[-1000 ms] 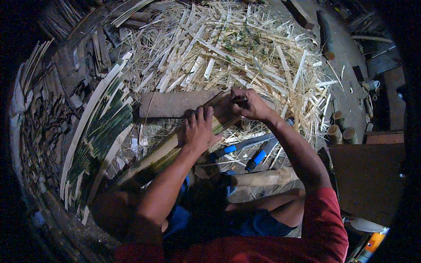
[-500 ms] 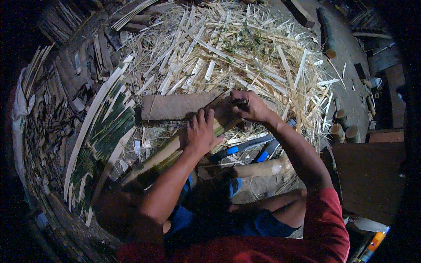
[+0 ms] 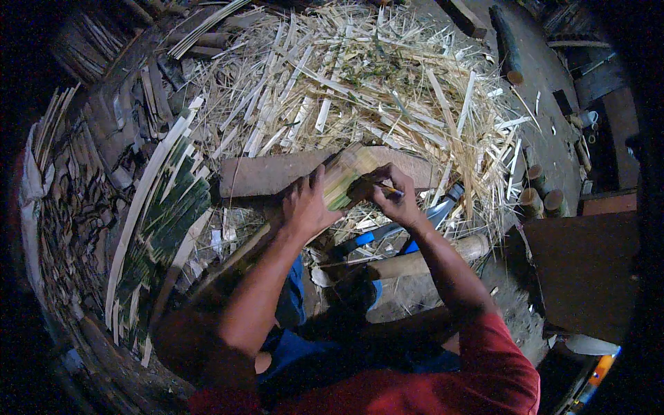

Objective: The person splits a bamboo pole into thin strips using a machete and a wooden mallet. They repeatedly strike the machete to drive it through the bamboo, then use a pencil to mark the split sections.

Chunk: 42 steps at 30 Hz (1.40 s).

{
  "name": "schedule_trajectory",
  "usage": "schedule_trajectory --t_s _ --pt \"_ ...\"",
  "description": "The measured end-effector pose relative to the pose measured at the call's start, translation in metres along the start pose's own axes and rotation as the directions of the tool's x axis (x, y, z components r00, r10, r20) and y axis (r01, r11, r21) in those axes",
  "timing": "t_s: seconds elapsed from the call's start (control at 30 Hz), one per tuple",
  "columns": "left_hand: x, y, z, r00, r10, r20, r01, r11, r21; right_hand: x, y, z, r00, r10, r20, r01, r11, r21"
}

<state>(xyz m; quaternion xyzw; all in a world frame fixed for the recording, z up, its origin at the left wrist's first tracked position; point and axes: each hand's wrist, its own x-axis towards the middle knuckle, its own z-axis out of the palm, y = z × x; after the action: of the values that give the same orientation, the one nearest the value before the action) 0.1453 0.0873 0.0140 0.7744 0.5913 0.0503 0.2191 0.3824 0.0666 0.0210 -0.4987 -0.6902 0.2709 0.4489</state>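
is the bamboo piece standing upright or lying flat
Lying tilted: the bamboo piece rests its end on the wooden board, pressed by the left hand.

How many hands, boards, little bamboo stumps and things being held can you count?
Hands: 2, the left hand and the right hand
Wooden board: 1
Bamboo piece under the left hand: 1
Thin tool in the right hand: 1
Short bamboo stumps: 2
Total: 7
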Motion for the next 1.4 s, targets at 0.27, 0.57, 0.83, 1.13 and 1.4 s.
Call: schedule_trajectory --t_s 0.27,0.57,0.83,1.13,1.4 --pt "0.0 0.001 -0.006 0.999 0.041 -0.026 -0.041 0.999 0.0 0.019 0.016 0.012 0.989 -0.148 0.021 0.146 0.986 0.075" --pt "0.001 -0.001 0.001 0.996 0.059 -0.06 -0.056 0.997 0.05 0.022 0.02 0.008 0.978 -0.208 0.019 0.208 0.978 0.024" --pt "-0.001 0.005 -0.001 1.0 0.002 -0.031 0.0 0.999 0.049 0.013 0.018 0.021 0.976 0.071 -0.207 -0.038 0.987 0.157" --pt "0.025 -0.023 -0.042 0.917 0.182 0.355 -0.033 0.921 -0.388 -0.008 -0.001 0.008 0.994 -0.028 -0.107 0.041 0.991 0.125" --pt "-0.02 0.025 -0.005 0.998 0.057 -0.001 -0.056 0.993 0.106 -0.001 -0.004 0.005 0.993 0.077 -0.094 -0.065 0.991 0.12"
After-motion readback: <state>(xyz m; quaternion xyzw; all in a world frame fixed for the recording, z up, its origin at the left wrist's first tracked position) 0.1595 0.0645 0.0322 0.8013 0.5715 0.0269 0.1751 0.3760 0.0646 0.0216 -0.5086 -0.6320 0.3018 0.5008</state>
